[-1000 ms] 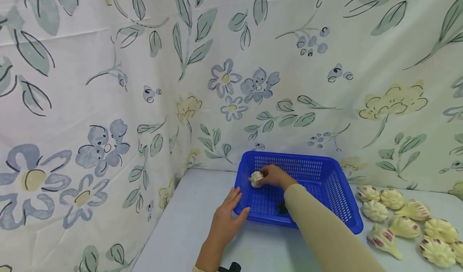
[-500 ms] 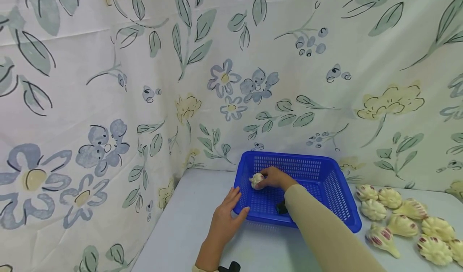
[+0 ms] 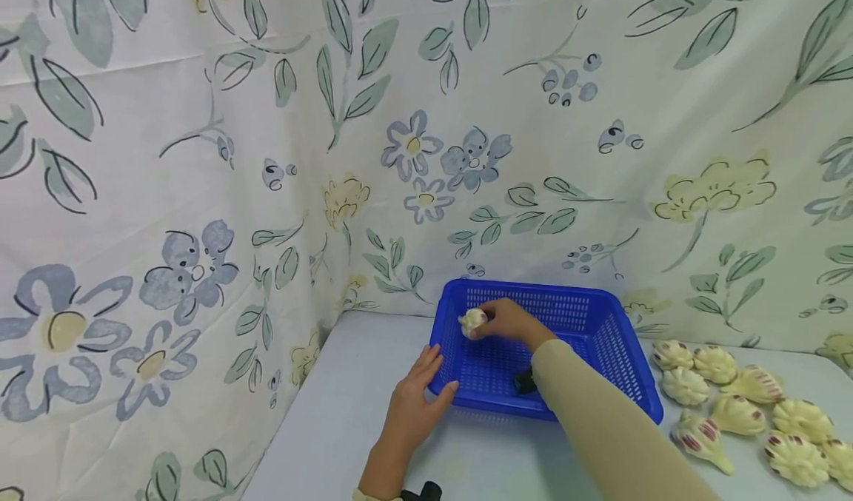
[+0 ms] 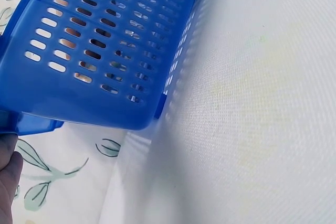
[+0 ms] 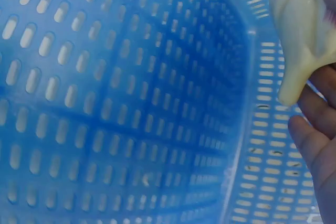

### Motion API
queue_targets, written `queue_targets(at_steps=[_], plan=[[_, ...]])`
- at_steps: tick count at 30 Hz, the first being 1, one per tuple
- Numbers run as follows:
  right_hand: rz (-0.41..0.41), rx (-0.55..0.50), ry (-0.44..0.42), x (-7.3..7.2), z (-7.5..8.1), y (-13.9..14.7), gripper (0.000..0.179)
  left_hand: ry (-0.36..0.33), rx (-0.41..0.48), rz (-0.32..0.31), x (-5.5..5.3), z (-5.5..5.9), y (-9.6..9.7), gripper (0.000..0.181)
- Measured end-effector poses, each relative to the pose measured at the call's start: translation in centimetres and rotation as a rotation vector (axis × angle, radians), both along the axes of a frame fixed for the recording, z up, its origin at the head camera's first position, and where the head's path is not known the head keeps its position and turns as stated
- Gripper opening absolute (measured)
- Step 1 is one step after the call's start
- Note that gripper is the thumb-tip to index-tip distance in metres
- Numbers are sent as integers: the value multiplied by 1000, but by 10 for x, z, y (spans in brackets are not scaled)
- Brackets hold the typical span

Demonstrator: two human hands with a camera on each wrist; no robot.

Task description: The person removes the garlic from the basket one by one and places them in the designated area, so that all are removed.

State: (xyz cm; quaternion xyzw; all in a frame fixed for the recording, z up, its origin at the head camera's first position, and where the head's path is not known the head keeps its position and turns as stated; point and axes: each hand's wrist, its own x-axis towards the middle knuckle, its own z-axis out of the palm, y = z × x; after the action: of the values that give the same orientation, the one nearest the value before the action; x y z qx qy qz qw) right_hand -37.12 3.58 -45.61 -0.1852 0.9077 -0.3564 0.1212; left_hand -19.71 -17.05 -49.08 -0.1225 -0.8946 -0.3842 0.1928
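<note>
In the head view my right hand [image 3: 509, 320] pinches a garlic bulb [image 3: 472, 323], cream with purple streaks, inside the left part of the blue basket [image 3: 533, 406]. The right wrist view shows this garlic bulb [image 5: 302, 30] between thumb and fingers, its stem pointing down over the perforated basket floor [image 5: 105, 103]. My left hand [image 3: 415, 408] rests with its fingers extended and spread along the basket's front left rim. Only the edge of those fingers [image 4: 8, 174] appears in the left wrist view, beside the basket wall [image 4: 89, 98].
Several more garlic bulbs [image 3: 736, 412] lie on the white table [image 3: 346, 382] right of the basket. A floral cloth [image 3: 373, 175] hangs behind the table and along its left side. A dark wrist camera [image 3: 525, 381] sits under my right forearm, over the basket.
My right hand has lifted slightly with the garlic bulb, which has tilted a little. My left hand stays at the rim. The head view has shifted slightly to the right.
</note>
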Motion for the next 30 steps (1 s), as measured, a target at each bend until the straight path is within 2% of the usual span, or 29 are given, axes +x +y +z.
queue_targets(at_steps=[12, 22, 30], plan=[[39, -122, 31, 9, 28, 34, 67, -39, 17, -8, 0, 1, 1, 63], [-4, -213, 8, 24, 55, 74, 68, 18, 6, 9, 1, 1, 1, 61], [-34, -219, 106, 47, 76, 109, 65, -6, 22, 10, 1, 0, 2, 59]])
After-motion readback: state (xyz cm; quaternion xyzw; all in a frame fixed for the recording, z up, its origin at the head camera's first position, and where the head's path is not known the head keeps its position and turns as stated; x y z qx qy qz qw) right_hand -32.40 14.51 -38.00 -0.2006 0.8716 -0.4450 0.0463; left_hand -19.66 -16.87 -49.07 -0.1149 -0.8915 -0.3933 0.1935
